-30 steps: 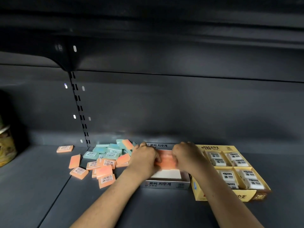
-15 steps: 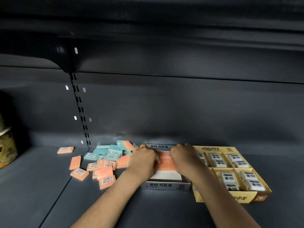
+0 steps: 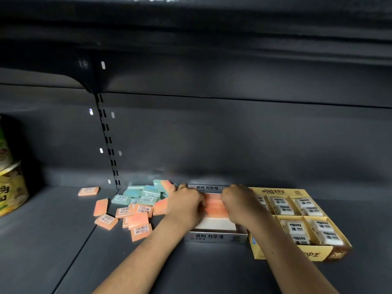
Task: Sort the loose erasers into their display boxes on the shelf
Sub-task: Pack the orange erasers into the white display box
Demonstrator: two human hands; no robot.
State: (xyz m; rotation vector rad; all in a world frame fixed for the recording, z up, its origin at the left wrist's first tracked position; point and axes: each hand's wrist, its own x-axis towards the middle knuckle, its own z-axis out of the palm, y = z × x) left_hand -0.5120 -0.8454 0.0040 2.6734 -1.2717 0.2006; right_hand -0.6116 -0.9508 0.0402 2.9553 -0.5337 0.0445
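The fingers of both hands curl inward and press against a row of orange erasers (image 3: 214,205) standing on edge in the rear half of the grey display box (image 3: 216,236); the left hand (image 3: 185,205) closes on the row's left end and the right hand (image 3: 238,203) on its right end, squeezing the row between them, though the fingertips themselves are hidden behind the knuckles. The front half of that box shows a bare white floor. Just left of the box, loose orange erasers (image 3: 139,217) lie scattered flat on the dark shelf (image 3: 63,251), with a heap of loose teal erasers (image 3: 141,194) behind them and one stray orange eraser (image 3: 88,191) farther left. Touching the grey box's right side sits a yellow display box (image 3: 318,254) holding white wrapped erasers (image 3: 294,229) in compartments. A printed container (image 3: 10,187) stands at the far left edge.
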